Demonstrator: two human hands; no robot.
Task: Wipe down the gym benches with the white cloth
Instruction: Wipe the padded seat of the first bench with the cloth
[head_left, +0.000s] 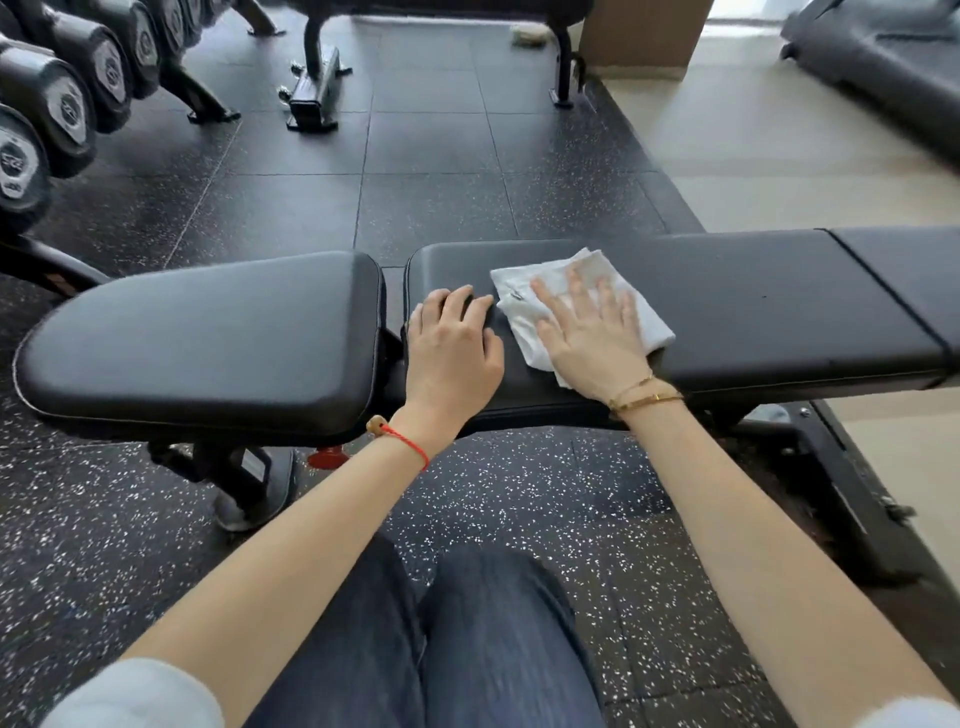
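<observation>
1. I have the right hand (587, 332) spread flat, fingers fanned apart, palm down on the folded white cloth (524, 312). Nothing is pinched or gripped; an open palm spreads the pressure over the fabric, which I judge is what a wipe wants.

2. The cloth lies on the long black padded back section of the bench (753, 301), near the end that faces the seat. Part of it shows past my fingertips and to their left, so the hand covers only its nearer right half.

3. My left hand (452, 343) rests beside the cloth on the same pad, fingers loosely curled, holding nothing. It sits at the pad's left end, just short of the gap. I read it as a brace that steadies me while I lean over, and it keeps clear of the cloth's path.

4. The separate black wedge-shaped seat pad (208, 332) lies to the left across a narrow gap. No cloth touches it, so I judge it is not the part being cleaned at this moment.

5. Most of the long pad stretches away to the right, so the sensible stroke runs that way along its length.

6. A second black bench frame (317, 78) stands further off on the dark speckled rubber floor (519, 499), beside a rack of black dumbbells (62, 109).
</observation>
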